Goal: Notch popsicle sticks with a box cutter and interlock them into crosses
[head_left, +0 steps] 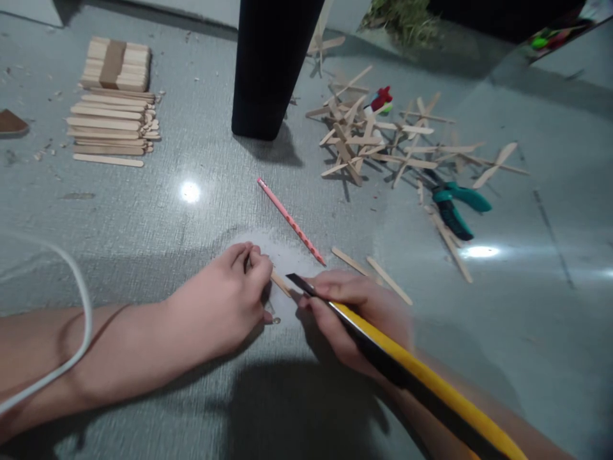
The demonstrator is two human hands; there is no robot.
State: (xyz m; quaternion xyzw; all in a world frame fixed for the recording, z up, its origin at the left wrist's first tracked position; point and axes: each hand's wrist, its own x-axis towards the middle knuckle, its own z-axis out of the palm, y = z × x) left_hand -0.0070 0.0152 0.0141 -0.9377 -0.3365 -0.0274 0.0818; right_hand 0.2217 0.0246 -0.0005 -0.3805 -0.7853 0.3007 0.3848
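Note:
My right hand (354,313) is closed around a yellow and black utility knife (407,364), its dark blade pointing up and left. Between my two hands a short piece of wooden craft stick (280,281) shows. My left hand (230,294) pinches that stick at its far end, fingers curled. The blade tip is close to the stick; whether they touch I cannot tell. A patch of pale dust (282,246) lies on the grey surface beneath. Just beyond my hands rests a pink pencil (292,223), and loose craft sticks (390,280) lie by my right hand.
A black upright post (272,64) stands ahead. Stacked craft sticks (110,128) and a banded bundle (136,64) are at the left. Crossed stick pieces (354,140) and green-handled pliers (454,207) lie at the right. A white cable (83,300) loops over my left forearm.

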